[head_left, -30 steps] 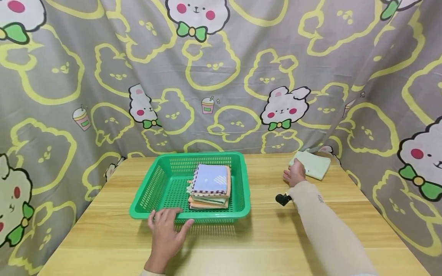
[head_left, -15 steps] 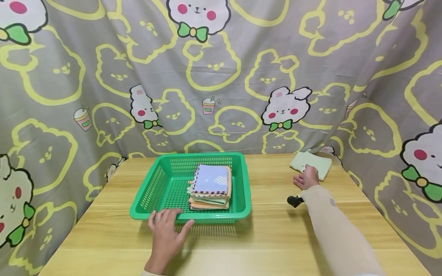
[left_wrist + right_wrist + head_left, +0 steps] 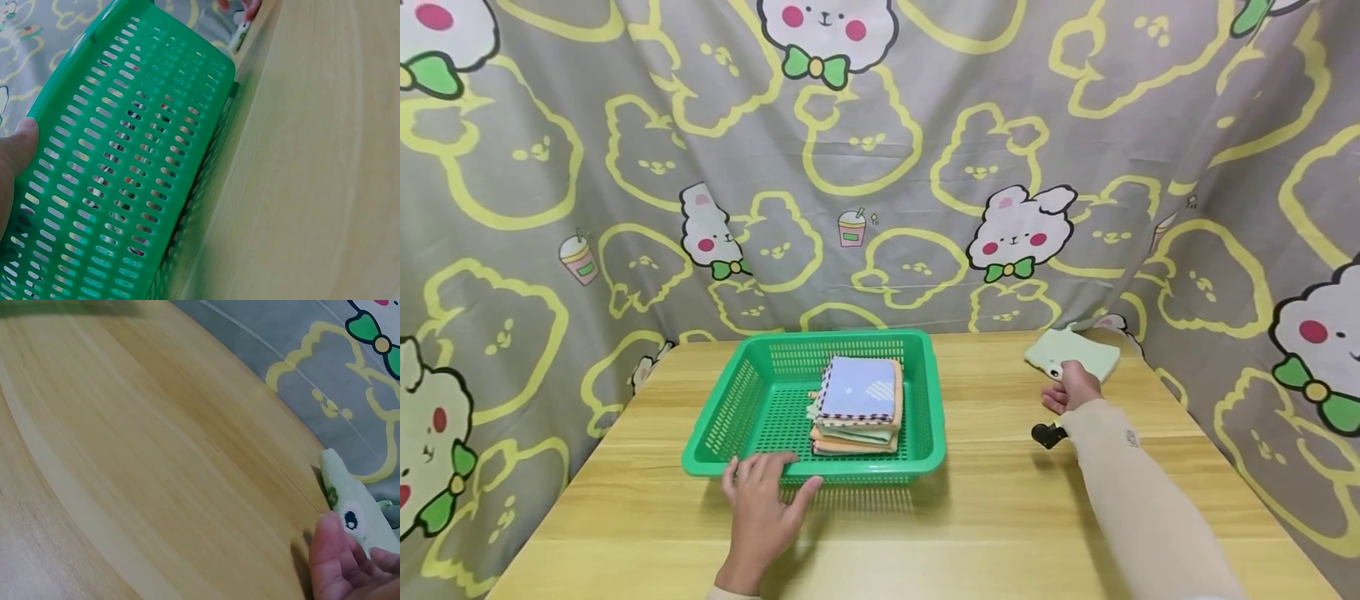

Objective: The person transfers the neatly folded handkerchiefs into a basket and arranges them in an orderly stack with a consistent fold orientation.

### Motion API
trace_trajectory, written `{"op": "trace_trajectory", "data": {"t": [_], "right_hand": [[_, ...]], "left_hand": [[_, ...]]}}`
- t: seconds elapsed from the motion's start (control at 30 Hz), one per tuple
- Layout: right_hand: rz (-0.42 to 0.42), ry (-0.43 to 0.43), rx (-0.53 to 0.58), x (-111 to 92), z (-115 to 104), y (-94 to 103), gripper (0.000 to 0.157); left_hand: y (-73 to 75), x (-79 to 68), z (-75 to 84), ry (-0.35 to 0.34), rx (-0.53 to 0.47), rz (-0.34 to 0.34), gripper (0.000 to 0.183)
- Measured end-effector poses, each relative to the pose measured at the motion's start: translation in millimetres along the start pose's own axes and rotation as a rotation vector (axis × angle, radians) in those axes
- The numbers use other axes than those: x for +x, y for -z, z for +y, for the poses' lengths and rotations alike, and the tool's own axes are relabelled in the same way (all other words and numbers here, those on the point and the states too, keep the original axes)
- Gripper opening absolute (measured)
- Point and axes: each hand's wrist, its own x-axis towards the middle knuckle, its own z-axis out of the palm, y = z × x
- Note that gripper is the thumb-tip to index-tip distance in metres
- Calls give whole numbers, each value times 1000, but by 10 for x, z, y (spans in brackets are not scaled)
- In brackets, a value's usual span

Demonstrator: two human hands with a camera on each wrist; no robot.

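A green plastic basket (image 3: 707,433) with slotted walls stands on the table, left of the middle. My left hand (image 3: 763,512) grips its near rim, fingers over the edge and the thumb outside; the left wrist view shows the thumb (image 3: 24,145) at the rim. Inside the basket lies a stack of folded small towels (image 3: 859,390), a lilac one with a checked edge on top. At the back right, my right hand (image 3: 1075,386) pinches the near edge of a pale green small towel (image 3: 1086,350) with an embroidered eye. That edge stands tilted up in the right wrist view (image 3: 356,506).
The wooden table (image 3: 985,517) runs back to a grey curtain (image 3: 917,150) with cartoon prints, which hangs behind it and along both sides. A black camera piece (image 3: 1048,435) sticks out at the right wrist, above the table.
My right hand has moved right and nearer along the pale green towel to its near edge. The towel's near left part has lifted and shows the eye. The left hand and basket have stayed put.
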Motion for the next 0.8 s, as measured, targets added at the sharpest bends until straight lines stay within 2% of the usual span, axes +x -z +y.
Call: {"op": "trace_trajectory", "data": {"t": [0.1, 0.3, 0.43, 0.53, 0.67, 0.8], "right_hand": [[23, 16, -47, -26, -5, -30, 47], [8, 50, -128, -68, -9, -40, 51], [-12, 45, -163, -73, -12, 31, 32], [-49, 43, -179, -65, -6, 85, 24], [-105, 52, -203, -58, 2, 118, 24], [-114, 75, -261, -65, -1, 103, 30]], "left_hand": [[0, -3, -3, 0, 2, 3, 56], [0, -5, 2, -1, 6, 3, 56], [-2, -9, 14, 5, 6, -5, 55], [2, -16, 15, 11, 4, -11, 52], [6, -13, 10, 19, 1, -15, 49], [6, -6, 7, 17, 1, -11, 51]]}}
